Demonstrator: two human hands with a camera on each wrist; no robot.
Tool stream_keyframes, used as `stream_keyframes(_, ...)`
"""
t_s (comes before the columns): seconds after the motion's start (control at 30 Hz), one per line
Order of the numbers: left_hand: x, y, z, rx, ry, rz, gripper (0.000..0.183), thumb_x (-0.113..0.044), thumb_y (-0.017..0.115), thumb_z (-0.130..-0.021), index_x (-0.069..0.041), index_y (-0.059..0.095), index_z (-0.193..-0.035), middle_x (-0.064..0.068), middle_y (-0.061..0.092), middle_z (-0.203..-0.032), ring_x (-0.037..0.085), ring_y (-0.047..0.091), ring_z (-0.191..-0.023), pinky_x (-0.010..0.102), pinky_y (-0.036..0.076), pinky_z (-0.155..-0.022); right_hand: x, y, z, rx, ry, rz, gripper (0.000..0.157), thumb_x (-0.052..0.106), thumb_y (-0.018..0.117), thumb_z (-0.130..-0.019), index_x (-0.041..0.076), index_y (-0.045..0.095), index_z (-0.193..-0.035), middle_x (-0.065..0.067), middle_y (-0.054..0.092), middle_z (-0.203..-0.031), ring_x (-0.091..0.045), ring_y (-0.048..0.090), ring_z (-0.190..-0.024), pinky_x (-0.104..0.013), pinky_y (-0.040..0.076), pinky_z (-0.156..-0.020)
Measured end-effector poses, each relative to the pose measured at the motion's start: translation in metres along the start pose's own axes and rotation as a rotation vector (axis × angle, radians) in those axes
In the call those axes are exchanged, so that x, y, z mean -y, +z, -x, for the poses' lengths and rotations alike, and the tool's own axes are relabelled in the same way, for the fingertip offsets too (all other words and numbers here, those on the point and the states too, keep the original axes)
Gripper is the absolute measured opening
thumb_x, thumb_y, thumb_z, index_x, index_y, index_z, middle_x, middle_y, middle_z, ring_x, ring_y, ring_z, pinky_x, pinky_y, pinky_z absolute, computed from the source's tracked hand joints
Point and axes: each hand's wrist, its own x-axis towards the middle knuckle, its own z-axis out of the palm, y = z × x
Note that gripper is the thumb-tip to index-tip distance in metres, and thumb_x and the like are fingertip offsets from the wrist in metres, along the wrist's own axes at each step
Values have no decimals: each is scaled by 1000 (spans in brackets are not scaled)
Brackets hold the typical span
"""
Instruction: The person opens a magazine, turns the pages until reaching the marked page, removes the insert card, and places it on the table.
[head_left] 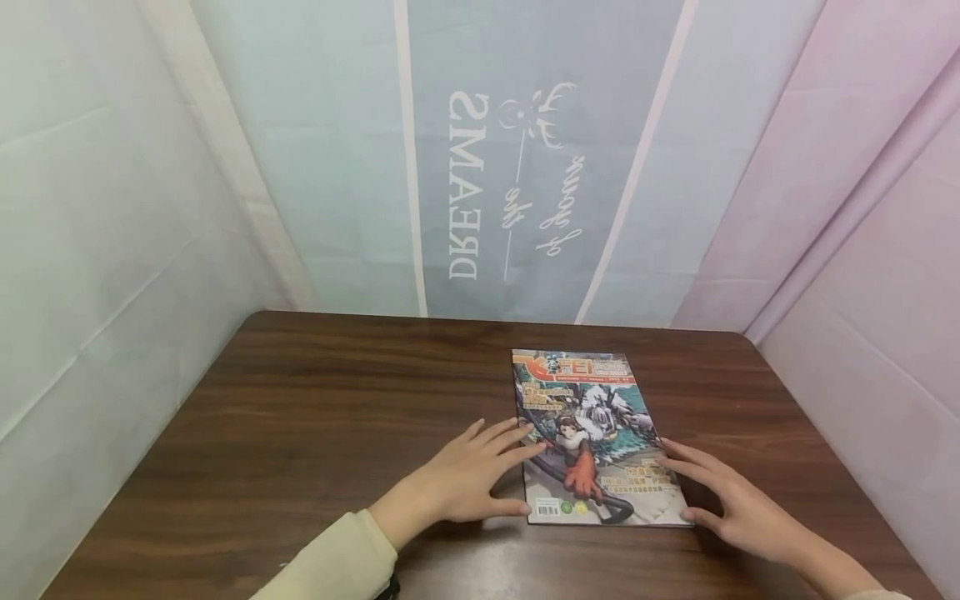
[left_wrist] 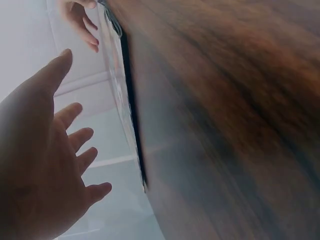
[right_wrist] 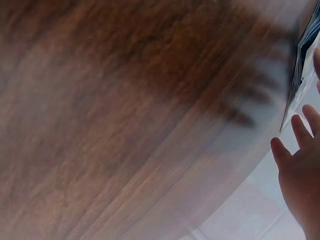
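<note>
A magazine (head_left: 577, 450) with a colourful illustrated cover lies face up on the brown wooden table. Along its left edge is my left hand (head_left: 468, 475), fingers spread and straight, the tips just over the cover's side. My right hand (head_left: 731, 500) is at the opposite edge, its fingers extended and the fingertips near the lower right side. In the left wrist view the left hand (left_wrist: 45, 155) has its fingers apart beside the thin dark edge of the magazine (left_wrist: 131, 105). The right wrist view shows the right hand (right_wrist: 300, 165) beside the layered page edges (right_wrist: 298, 70).
The wooden table (head_left: 300, 433) extends left of the magazine and behind it. A printed cloth backdrop (head_left: 517, 50) with mirrored lettering hangs behind the table, and pale cloth walls (head_left: 97, 208) stand on both sides.
</note>
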Motion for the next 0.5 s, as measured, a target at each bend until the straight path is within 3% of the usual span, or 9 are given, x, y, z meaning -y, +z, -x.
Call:
stream_keyframes(0.17, -3, -2, -1, -3, 0, -18, 75, -67, 50, -93, -32, 29, -157, -4, 23, -163, 21, 18, -149, 55, 20, -117, -4, 3, -1, 23, -30, -6, 77, 7, 89, -66, 19, 60, -136, -10, 45, -150, 3, 22, -141, -2, 17, -103)
stream_keyframes(0.33, -1, -4, -2, -3, -18, -30, 73, -64, 52, -93, -29, 34, -155, -3, 28, -161, 21, 24, -148, 53, 22, -117, -9, 4, -2, 2, -70, 11, 68, 14, 88, -65, 18, 66, -129, -12, 52, -144, 5, 14, -143, -3, 11, -105)
stream_keyframes(0.5, -3, -4, -6, 5, -14, -27, 72, -63, 53, -94, -28, 36, -154, -2, 31, -159, 21, 27, -146, 52, 25, -116, -10, 6, -1, -37, -79, 33, 59, 18, 87, -66, 20, 69, -123, -8, 57, -139, 5, 18, -142, -3, 12, -104)
